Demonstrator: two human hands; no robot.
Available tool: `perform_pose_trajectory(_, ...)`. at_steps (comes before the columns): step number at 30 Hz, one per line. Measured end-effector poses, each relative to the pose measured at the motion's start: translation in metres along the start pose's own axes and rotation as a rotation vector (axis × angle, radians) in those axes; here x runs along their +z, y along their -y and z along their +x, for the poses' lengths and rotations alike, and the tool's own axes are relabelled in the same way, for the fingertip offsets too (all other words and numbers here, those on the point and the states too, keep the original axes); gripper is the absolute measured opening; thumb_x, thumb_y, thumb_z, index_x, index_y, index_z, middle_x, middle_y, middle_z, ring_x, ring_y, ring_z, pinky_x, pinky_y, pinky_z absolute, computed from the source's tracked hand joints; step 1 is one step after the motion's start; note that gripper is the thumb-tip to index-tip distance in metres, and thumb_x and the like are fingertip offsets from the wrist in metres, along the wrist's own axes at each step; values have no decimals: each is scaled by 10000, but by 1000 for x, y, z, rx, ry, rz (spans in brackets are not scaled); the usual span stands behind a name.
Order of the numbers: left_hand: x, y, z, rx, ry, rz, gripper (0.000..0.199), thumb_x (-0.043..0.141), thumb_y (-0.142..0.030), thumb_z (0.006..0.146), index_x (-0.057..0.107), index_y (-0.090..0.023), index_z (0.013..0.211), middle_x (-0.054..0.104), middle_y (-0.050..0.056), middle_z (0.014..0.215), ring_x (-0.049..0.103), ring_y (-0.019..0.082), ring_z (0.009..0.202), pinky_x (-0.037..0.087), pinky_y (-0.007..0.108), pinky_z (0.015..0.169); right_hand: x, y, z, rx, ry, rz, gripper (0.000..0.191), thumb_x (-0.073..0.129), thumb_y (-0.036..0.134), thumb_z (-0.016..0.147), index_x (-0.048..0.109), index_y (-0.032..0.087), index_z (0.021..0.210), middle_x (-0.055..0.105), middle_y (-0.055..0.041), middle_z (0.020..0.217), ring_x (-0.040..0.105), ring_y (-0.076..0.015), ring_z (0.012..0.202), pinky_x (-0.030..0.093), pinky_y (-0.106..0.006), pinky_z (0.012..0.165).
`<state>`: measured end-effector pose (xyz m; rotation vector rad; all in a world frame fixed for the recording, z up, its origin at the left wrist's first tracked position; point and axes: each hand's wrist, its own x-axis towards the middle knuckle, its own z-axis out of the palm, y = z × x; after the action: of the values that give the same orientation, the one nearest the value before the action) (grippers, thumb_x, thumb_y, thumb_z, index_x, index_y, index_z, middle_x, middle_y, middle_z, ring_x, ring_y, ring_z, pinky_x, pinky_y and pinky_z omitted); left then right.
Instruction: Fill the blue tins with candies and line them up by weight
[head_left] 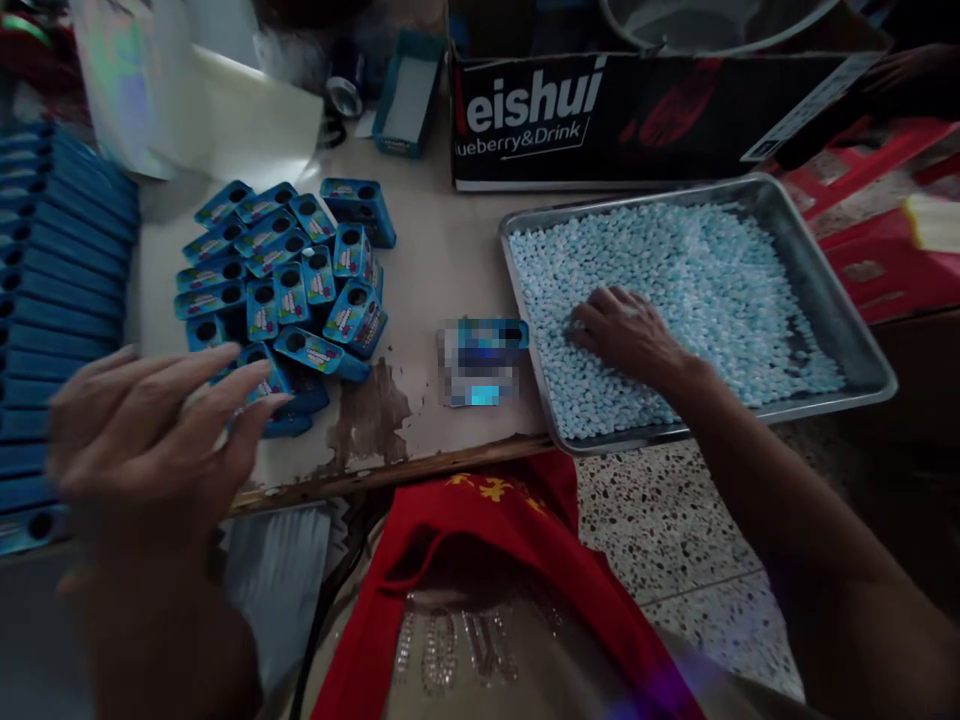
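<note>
In the head view, the pellets lay heaped in the tray, thickest toward its near left part and thinning toward its right wall. Each looked light, hard and smooth, so a handful would probably have slid between spread fingers; a cupped palm with closed fingers seemed the best hold. The boxes left of the tray also looked light, with thin, rather stiff walls that a hard squeeze might dent; their narrow sides, clear of the dark round spot on the end, seemed the place to grip.

The right hand was in the tray, palm down, its bent fingertips among the pellets; whether it had hold of any I could not tell. The left hand hung well left of the tray, near the boxes, fingers loosely curved and parted, with nothing visible in them.

There was one tray, with pellets too many to count. At least sixteen boxes showed in the pile, some half hidden. Farther left of the tray stood a row of more than ten others. One blurred item lay just left of the tray, and one carton stood behind it.
</note>
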<state>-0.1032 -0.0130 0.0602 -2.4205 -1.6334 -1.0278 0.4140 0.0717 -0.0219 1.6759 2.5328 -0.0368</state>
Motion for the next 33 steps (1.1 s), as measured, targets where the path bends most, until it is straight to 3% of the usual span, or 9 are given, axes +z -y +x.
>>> perform_pose_trajectory(2, 14, -20, 14, 273, -60, 150, 548, 970, -374, 930, 809, -410, 1453, 857, 12, 1380, 820, 350, 1250, 603, 589, 1213, -3, -4, 13, 123, -8, 98, 367, 454, 424, 1160, 758, 218, 1168, 796, -203, 1203, 724, -400, 1135, 521, -477, 901)
perform_pose_trajectory(4, 27, -37, 21, 397, -87, 202, 509, 937, -331, 976, 795, -336, 1466, 865, 30, 1356, 830, 299, 1192, 643, 507, 1177, -4, -13, 18, 260, -103, 355, 364, 471, 515, 1141, 729, 270, 1063, 792, -161, 1013, 713, -360, 976, 483, -457, 800)
perform_pose_trajectory(8, 56, -60, 18, 329, 22, 28, 371, 877, -287, 1035, 801, -346, 1393, 863, 7, 1332, 816, 264, 1175, 646, 477, 1180, -2, -34, 7, 325, -243, 935, 460, 459, 707, 1077, 596, 344, 831, 504, -19, 607, 454, -204, 603, 338, -424, 611)
perform_pose_trajectory(11, 84, -70, 13, 178, 136, -210, 318, 865, -333, 1050, 815, -356, 1363, 861, 21, 1308, 815, 269, 1156, 677, 455, 1109, 0, -40, -3, 338, -278, 1360, 398, 463, 582, 990, 442, 307, 703, 274, 62, 601, 171, -104, 522, 175, -423, 586)
perform_pose_trajectory(13, 103, -73, 12, 48, 186, -311, 326, 862, -412, 1057, 816, -335, 1371, 858, 41, 1287, 811, 276, 1171, 683, 443, 1097, 2, -33, -5, 364, -298, 1513, 392, 480, 526, 955, 375, 282, 667, 288, 63, 637, 188, -92, 543, 143, -422, 604)
perform_pose_trajectory(17, 133, -70, 14, -182, 256, -473, 492, 887, -512, 1032, 778, -275, 1449, 837, 86, 1333, 795, 279, 1224, 667, 435, 1136, 8, -6, -4, 363, -274, 1595, 524, 645, 688, 971, 443, 285, 704, 521, -15, 738, 467, -197, 712, 267, -347, 607)
perform_pose_trajectory(21, 149, -61, 12, -336, 286, -609, 666, 930, -548, 988, 708, -247, 1539, 813, 116, 1387, 798, 265, 1212, 671, 414, 1106, 0, 18, 3, 355, -246, 1651, 531, 667, 805, 980, 569, 306, 826, 580, -48, 818, 476, -233, 732, 308, -341, 603)
perform_pose_trajectory(25, 159, -58, 7, -346, 281, -657, 635, 946, -513, 979, 729, -245, 1512, 822, 113, 1346, 800, 257, 1174, 673, 416, 1091, -30, 46, 14, 373, -250, 1622, 527, 544, 820, 1065, 637, 313, 950, 615, -53, 895, 429, -208, 683, 313, -347, 589)
perform_pose_trajectory(33, 156, -52, 1, -364, 258, -677, 574, 984, -379, 943, 766, -253, 1459, 829, 97, 1326, 813, 249, 1120, 699, 405, 1057, -65, 117, 43, 453, -447, 1360, 632, 304, 842, 1129, 694, 359, 1245, 660, -122, 1084, 650, -306, 954, 507, -419, 704)
